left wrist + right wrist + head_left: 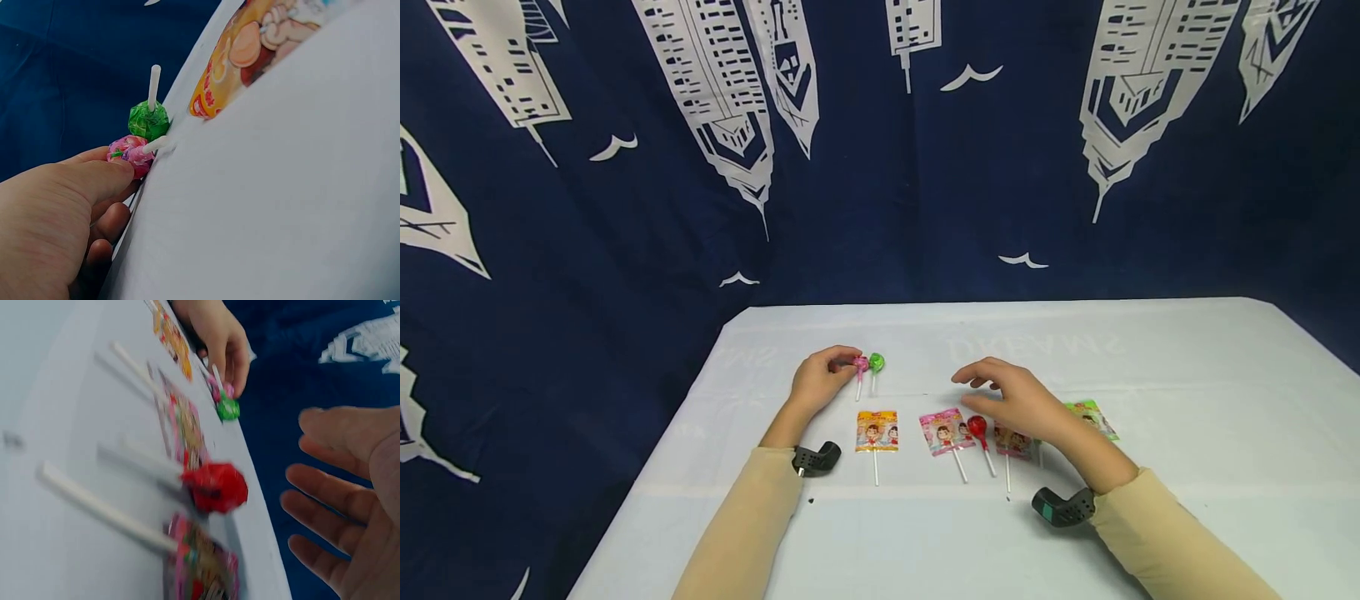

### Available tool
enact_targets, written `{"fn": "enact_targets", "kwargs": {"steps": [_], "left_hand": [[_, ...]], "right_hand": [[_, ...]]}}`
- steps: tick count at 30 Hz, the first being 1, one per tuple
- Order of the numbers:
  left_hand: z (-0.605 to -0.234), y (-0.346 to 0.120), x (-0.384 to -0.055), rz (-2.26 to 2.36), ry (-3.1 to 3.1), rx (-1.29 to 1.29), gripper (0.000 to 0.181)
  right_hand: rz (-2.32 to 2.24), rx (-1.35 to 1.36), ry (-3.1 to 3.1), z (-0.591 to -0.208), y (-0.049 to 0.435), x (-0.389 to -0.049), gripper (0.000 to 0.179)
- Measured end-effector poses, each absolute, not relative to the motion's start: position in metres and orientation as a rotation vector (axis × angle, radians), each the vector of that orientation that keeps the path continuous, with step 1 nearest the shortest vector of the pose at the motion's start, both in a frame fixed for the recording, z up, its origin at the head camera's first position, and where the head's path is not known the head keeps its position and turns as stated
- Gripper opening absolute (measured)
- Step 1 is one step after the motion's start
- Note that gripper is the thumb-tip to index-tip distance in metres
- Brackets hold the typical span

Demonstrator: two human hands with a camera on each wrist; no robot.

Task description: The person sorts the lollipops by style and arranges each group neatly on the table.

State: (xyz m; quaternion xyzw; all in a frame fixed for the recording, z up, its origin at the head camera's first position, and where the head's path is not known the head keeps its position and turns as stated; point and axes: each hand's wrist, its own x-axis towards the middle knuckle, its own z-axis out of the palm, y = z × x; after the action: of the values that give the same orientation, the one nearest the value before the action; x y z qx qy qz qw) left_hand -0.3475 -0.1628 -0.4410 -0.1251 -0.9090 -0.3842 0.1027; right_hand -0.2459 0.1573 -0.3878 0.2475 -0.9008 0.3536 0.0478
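Note:
At the left of the white table, my left hand point(816, 382) pinches a round lollipop in pink wrapping point(861, 363) between thumb and fingers. Right beside it is a round green lollipop point(877, 363); its white stick points upward in the left wrist view. My right hand point(1018, 400) hovers over the row of sweets with fingers spread and nothing in it. Closest to it are a round red lollipop point(977, 427), a flat pink-packet lollipop point(945, 430) and another pink-edged packet lollipop point(1011, 443), partly hidden in the head view.
An orange-packet lollipop point(877, 430) lies nearer me, between the hands. Beyond my right wrist is a green packet point(1092, 417), partly covered by the forearm. A dark blue curtain point(880, 208) with white buildings hangs behind the table point(1210, 400).

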Motion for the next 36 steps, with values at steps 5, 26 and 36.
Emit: {"fn": "enact_targets", "kwargs": {"steps": [5, 26, 36], "left_hand": [[-0.44, -0.163, -0.347, -1.136, -2.691, -0.37, 0.025], [-0.44, -0.161, -0.347, -1.099, -2.704, -0.38, 0.025], [-0.44, -0.162, -0.348, -1.095, -2.707, -0.373, 0.024]], "right_hand": [[1.099, 0.754, -2.79, -0.394, 0.166, -0.248, 0.028], [1.132, 0.91, -2.96, -0.404, 0.19, -0.253, 0.034], [1.09, 0.872, -2.947, -0.411, 0.188, -0.255, 0.024]]}}
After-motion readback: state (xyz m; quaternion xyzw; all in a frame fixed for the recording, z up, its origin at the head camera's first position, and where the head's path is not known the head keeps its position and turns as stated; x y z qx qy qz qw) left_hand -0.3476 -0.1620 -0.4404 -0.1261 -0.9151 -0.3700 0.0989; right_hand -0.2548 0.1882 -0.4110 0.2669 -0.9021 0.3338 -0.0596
